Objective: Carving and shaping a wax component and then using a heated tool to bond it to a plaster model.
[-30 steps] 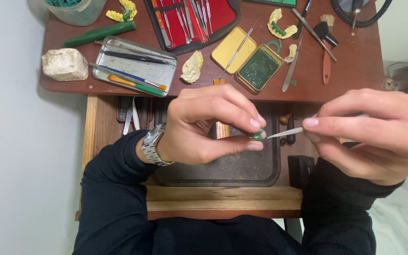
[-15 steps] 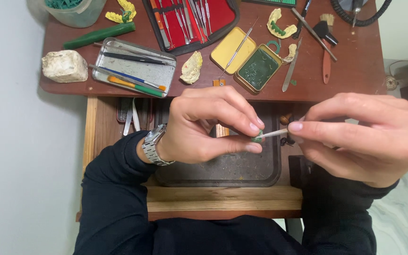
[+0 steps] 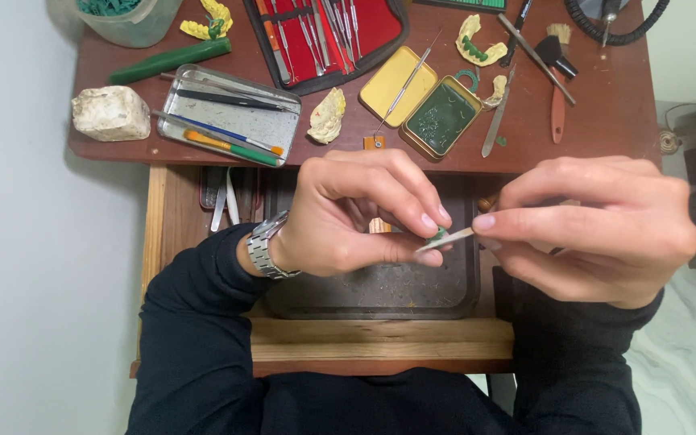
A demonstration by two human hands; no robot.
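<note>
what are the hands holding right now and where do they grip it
Left hand pinches a small green piece between thumb and fingertips. Right hand grips a thin metal tool along its handle.

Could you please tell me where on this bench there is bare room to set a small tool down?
Bare wood lies right of the orange-handled brush, toward the table edge, and between the white stone block and green stick. The middle, around the red instrument case and yellow tins, is crowded.
</note>
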